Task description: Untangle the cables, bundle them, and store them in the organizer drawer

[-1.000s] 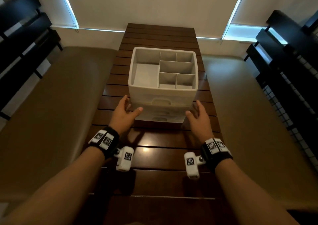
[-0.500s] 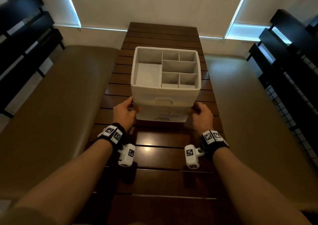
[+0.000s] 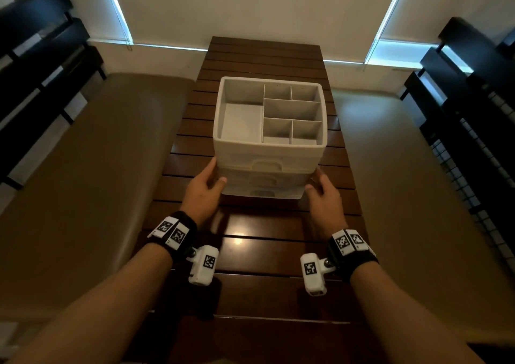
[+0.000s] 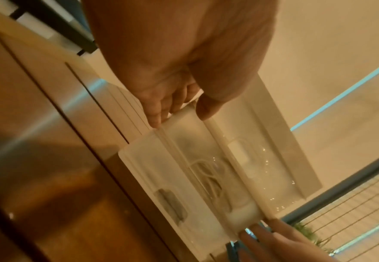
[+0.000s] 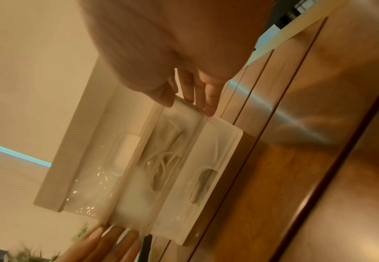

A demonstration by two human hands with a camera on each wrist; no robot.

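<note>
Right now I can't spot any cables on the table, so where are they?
In both wrist views, white cables show through the translucent front of the organizer's middle drawer, between the left hand and right hand.

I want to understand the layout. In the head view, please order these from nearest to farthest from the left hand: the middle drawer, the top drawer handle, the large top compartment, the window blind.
1. middle drawer: the left hand holds its left end.
2. top drawer handle: just above, centre front.
3. large top compartment: on the organizer's top, left side.
4. window blind: on the far wall, beyond the table.
</note>
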